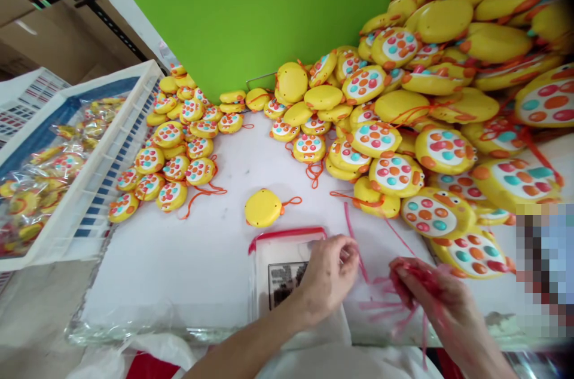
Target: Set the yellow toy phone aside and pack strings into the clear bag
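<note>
My left hand (329, 274) rests on a clear plastic bag (282, 271) with a red top strip and a printed label, its fingers pinched on one thin red strip (354, 241). My right hand (426, 286) is closed around a bunch of the same red strips (394, 307), which trail down over the white table (179, 253). One yellow toy (263, 207) with an orange cord lies face down just beyond the bag.
Yellow toys with coloured buttons are heaped high at the right (430, 98) and grouped at the left (174, 152). A white crate (76, 188) of bagged toys stands at the left. A green board (251, 8) rises behind. A pixelated patch (545, 265) covers the right edge.
</note>
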The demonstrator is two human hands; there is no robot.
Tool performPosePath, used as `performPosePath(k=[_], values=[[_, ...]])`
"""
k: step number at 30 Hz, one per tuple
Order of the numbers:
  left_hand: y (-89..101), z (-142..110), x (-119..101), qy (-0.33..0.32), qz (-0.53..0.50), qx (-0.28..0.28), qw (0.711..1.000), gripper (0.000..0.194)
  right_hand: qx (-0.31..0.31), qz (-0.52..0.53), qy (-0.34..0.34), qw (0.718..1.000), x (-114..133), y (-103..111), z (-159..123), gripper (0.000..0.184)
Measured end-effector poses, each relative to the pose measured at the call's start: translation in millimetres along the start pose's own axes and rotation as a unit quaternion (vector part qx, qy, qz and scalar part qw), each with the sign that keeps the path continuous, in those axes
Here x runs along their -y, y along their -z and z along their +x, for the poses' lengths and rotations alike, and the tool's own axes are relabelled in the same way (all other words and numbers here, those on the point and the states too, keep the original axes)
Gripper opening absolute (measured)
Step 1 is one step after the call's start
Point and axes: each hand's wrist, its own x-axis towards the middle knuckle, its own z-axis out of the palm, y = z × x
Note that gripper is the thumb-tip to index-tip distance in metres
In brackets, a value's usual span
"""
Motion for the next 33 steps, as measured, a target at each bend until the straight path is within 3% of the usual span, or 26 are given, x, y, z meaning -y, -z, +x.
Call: performPosePath(k=[3,5,10,14,17,21,23,26,29,33], values=[[-7.0,18.6,1.4,-0.092,0.258,-0.046,0.961,0.020,0.007,0.016,-0.042,0.999,-0.5,16.3,-4.1,0.031],[-14.3,31.2,3.5,-0.105,0.318,-0.028,0.942,0.025,-0.019,0.057,-0.079,0.995,-0.9,22.8,-7.2,0.035],[-22.4,44.4,10.2,-0.085,0.281,0.003,0.956,0.033,-0.060,0.174,-0.135,0.974,4.6,18.6,-12.3,0.040],[-17.6,31.1,6.7,-0.051,0.205,0.003,0.977,0.030,-0.016,0.189,-0.151,0.970,14.7,-1.8,-10.0,0.039],[-14.0,15.1,2.0,-0.016,0.058,-0.001,0.998,0.025,0.048,0.153,-0.111,0.981,21.3,-21.7,-3.0,0.034],[-1.3,-7.6,-0.6,0.006,-0.076,-0.014,0.997,0.020,0.069,0.046,-0.010,0.997,27.6,-40.7,8.9,0.034],[11.0,-19.9,-4.7,-0.023,-0.042,-0.031,0.998,0.015,0.095,0.014,0.003,0.995,29.9,-45.0,12.1,0.034],[30.6,-33.0,-18.2,-0.154,0.101,-0.014,0.983,0.026,0.152,-0.021,0.012,0.988,32.4,-48.6,11.2,0.031],[42.6,-30.4,-30.9,-0.246,0.230,0.057,0.940,0.041,0.194,-0.042,0.038,0.979,34.3,-51.8,7.3,0.018],[45.4,-12.5,-26.2,-0.260,0.282,0.159,0.910,0.037,0.232,-0.063,0.062,0.969,38.4,-52.2,6.0,0.006]])
